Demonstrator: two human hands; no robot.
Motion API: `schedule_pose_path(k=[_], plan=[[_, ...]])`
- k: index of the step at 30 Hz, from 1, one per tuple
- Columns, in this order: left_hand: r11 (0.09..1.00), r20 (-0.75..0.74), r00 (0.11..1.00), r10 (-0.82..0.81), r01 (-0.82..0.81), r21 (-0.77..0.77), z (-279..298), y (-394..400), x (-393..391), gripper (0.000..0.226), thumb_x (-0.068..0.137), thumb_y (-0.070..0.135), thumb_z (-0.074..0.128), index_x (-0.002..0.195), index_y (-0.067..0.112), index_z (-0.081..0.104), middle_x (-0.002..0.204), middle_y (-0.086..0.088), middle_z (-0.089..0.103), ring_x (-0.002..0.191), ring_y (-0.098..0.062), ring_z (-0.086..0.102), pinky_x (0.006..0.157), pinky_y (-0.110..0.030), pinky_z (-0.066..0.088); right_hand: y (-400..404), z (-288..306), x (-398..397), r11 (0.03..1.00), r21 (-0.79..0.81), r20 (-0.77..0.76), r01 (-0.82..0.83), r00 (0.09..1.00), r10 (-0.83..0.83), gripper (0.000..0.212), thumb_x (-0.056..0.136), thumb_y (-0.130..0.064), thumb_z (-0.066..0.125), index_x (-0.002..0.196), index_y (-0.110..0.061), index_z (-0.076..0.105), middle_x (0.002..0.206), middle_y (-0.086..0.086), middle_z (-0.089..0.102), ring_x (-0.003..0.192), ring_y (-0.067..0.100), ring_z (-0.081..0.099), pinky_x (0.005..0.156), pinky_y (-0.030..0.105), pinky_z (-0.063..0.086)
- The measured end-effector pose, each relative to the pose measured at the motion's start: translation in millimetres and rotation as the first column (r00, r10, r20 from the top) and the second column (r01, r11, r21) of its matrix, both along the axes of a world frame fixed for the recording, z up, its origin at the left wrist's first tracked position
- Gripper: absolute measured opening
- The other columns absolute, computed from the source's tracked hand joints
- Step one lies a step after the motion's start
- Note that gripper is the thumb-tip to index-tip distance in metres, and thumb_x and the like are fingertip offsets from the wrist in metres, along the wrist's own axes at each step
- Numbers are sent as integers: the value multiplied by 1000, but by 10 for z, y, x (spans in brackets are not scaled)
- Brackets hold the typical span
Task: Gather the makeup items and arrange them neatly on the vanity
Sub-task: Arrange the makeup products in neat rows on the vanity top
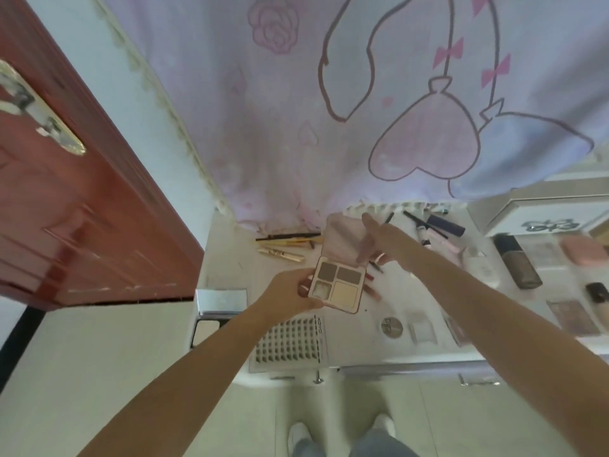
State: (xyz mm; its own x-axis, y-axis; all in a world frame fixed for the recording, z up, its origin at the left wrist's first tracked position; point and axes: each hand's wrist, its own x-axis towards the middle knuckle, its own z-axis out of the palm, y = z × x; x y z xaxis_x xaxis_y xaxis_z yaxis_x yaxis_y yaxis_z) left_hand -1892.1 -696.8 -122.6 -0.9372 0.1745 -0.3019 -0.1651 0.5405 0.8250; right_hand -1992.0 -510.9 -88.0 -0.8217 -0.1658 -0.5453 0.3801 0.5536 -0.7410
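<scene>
The four-pan eyeshadow palette (339, 286) is held open above the white vanity (224, 258). The left hand (290, 291) grips its base at the left edge. The right hand (379, 242) rests its fingers against the raised lid. Gold pencils (283, 245) lie behind; a lash tray (290, 341) lies in front.

A single wide-angle view looked forward and steeply down from the person's head, close above the counter (227, 258). It faced a curtain (296, 127), with a door (82, 192) at left and the floor (99, 357) below.
</scene>
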Motion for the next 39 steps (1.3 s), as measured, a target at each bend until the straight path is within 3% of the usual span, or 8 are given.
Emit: schedule_pose_path(k=[6,12,16,23,26,30,34,39], plan=[[978,148,985,91,-60,-198,-583,375,378,37,74,13,70,109,18,60,103,-1,68,83,-8,59,61,-2,40,183,-734,125,974,66,-29,-218,975,220,46,97,-37,33,65,-13,55,53,-5,61,42,5,49,42,14,36],[918,166,934,316,-257,-301,-790,824,586,32,77,5,63,108,11,62,100,-6,67,82,-12,58,65,-8,38,282,-1006,123,949,-5,-75,-316,946,314,40,93,-42,41,63,-17,54,59,-4,61,38,-6,52,41,4,39],[848,183,894,409,-299,-438,-852,1019,553,27,78,2,55,103,7,61,102,-11,66,95,-23,61,79,-25,46,323,-1112,56,910,47,-84,-411,906,414,43,95,-42,38,68,-13,56,69,-1,64,53,3,54,52,13,42],[706,158,874,459,-250,-663,-913,1234,583,23,89,5,46,111,9,52,114,-8,56,107,-22,55,85,-25,43,293,-1173,28,857,143,-123,-494,851,511,47,97,-31,37,53,-13,38,59,-19,37,44,4,44,40,10,34],[671,133,869,476,-261,-694,-926,1295,604,23,89,3,45,110,9,52,113,-8,57,104,-21,57,81,-24,43,297,-1158,44,845,108,-125,-523,836,534,43,97,-30,35,61,-10,45,63,-19,32,36,-3,50,39,7,35],[639,91,863,498,-294,-711,-932,1354,641,25,89,0,43,111,8,51,111,-7,58,101,-21,58,77,-23,42,384,-1064,71,853,95,-143,-514,841,522,31,97,-35,32,71,-25,42,56,-5,39,48,9,44,50,23,35],[613,34,864,502,-328,-719,-938,1391,707,28,88,1,42,113,10,50,113,-5,57,101,-20,57,75,-23,42,751,-1084,266,704,481,-332,-523,634,698,28,97,-28,33,93,-10,55,72,2,49,71,19,52,55,24,34],[594,-68,880,471,-373,-713,-928,1394,789,31,92,10,40,122,14,46,118,-2,55,103,-17,55,78,-23,44,992,-1190,591,335,605,-169,-723,294,941,47,89,-38,46,130,-14,40,132,5,39,116,22,37,92,28,38]])
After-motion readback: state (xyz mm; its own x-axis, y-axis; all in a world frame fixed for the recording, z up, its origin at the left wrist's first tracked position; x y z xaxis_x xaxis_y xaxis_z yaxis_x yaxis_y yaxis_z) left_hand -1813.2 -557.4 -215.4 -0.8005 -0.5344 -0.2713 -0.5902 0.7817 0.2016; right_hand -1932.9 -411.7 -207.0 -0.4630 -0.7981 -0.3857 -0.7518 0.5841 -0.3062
